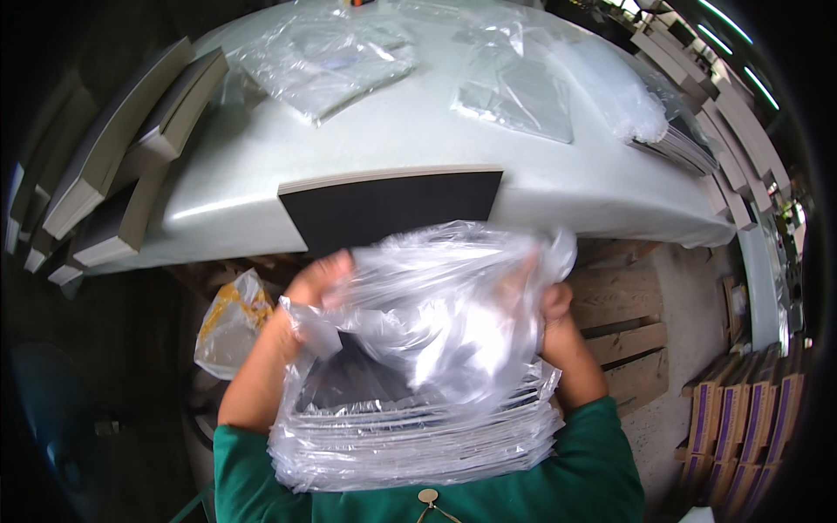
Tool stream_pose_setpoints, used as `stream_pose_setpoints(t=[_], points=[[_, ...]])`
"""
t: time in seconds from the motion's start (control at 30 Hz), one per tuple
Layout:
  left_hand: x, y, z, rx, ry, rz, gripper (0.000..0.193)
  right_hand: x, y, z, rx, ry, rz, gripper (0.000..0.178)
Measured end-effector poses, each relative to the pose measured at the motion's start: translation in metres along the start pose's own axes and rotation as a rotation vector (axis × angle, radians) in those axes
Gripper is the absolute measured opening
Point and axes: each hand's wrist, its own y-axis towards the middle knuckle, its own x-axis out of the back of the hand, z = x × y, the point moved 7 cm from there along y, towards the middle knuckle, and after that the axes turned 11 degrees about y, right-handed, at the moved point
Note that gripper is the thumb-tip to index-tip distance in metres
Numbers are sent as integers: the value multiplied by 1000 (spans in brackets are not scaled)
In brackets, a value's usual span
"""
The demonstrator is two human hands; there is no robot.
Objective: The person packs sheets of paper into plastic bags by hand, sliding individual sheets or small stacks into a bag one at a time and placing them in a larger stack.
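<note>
A crumpled clear plastic bag [427,288] is stretched between my two hands, smeared by motion. My left hand [321,277] grips its left side, the fingers partly hidden by the film. On the bag's right side my right hand [551,301] is closed on the film, seen partly through it. Just below, against my green shirt, rests a pile of flat dark pieces in clear plastic sleeves [414,444]. Beyond the bag, a black-covered block with pale page-like edges [392,205] lies at the table's near edge, its near part hidden behind the bag.
The pale covered table [349,144] bears bundles of clear plastic bags [327,65] and flat clear sleeves [514,96]. Thick black-and-white blocks [131,131] are piled at left, more at right. A wooden pallet [623,322] and stacked cartons [741,401] stand on the floor at right.
</note>
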Motion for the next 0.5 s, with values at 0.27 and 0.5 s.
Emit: stream_pose_setpoints(t=[0.27, 0.5], points=[[35, -9, -9, -744, -648, 717, 27, 41, -3, 33, 465, -919, -822, 19], [51, -18, -95, -955, 687, -562, 62, -25, 50, 60, 475, -2019, -620, 44]])
